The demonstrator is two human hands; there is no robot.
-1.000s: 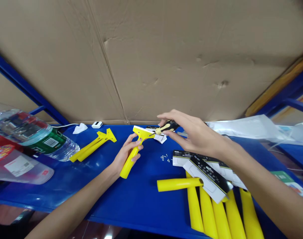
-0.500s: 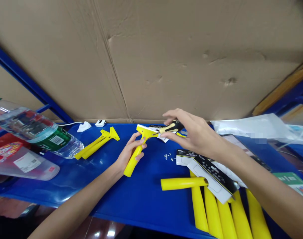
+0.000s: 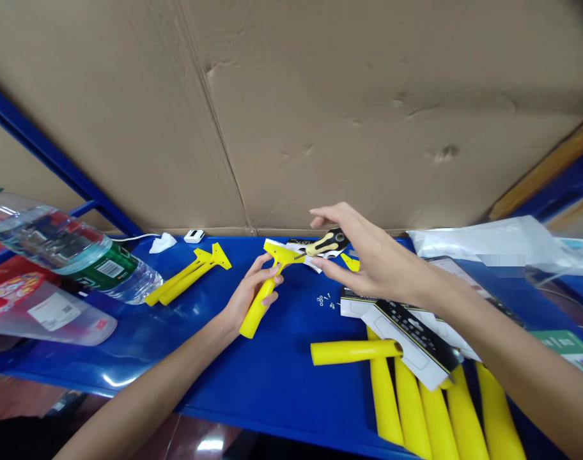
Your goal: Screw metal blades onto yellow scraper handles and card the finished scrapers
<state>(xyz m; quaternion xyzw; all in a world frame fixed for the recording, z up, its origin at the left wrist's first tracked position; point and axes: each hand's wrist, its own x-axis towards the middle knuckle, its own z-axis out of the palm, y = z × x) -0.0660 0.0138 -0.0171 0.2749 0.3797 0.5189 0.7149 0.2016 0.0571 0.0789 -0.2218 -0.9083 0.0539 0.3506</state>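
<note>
My left hand [image 3: 250, 291] wraps round the handle of a yellow scraper [image 3: 254, 313], its wide head tilted up. A pale strip shows along the head's far edge. In my right hand [image 3: 368, 255] is a screwdriver [image 3: 324, 243] with a black and cream handle. Its tip meets the right end of the scraper head. The thumb and fingers stand loosely round the handle, its butt towards the palm. Tiny screws and nuts [image 3: 326, 301] lie on the blue table [image 3: 277, 383] below. Any screw under the tip is too small to see.
Two yellow scrapers [image 3: 195, 279] lie at left, near a large water bottle [image 3: 104, 252] and a clear plastic jug [image 3: 56, 313]. At right are several yellow handles [image 3: 411, 409] and black-and-white packaging cards [image 3: 411, 345]. A cardboard wall [image 3: 320, 115] stands behind.
My right hand's fingers have spread a little and loosened round the screwdriver handle, which has turned. The left hand and scraper stay almost where they were.
</note>
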